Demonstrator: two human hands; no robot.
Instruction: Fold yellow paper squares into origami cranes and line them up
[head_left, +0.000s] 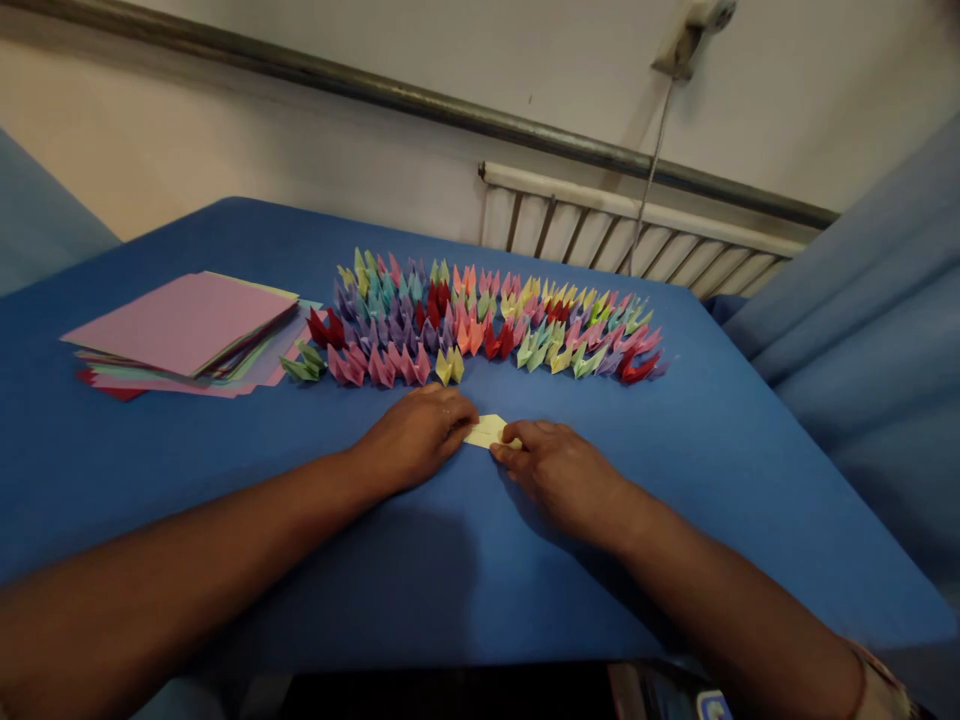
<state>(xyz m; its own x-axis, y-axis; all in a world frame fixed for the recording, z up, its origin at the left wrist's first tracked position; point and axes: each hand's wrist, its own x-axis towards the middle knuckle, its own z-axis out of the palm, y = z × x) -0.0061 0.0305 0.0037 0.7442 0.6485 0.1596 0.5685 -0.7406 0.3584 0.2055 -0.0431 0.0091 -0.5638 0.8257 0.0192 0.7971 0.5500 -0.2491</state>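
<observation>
A small folded piece of pale yellow paper [486, 431] lies low over the blue tabletop, between my two hands. My left hand [420, 432] has its fingers closed on the paper's left end. At the right end, my right hand [562, 470] pinches it between thumb and forefinger. Parts of the paper are hidden under the fingers of both hands. Just beyond stand rows of folded paper cranes [472, 335] in many colours, and a yellow crane [450, 366] is the nearest to my left hand.
A loose stack of coloured paper sheets [187, 325], pink on top, lies at the left of the blue-covered table [300, 560]. Behind are a wall pipe [420, 95] and a radiator [585, 225]. A blue curtain [862, 350] hangs along the right side.
</observation>
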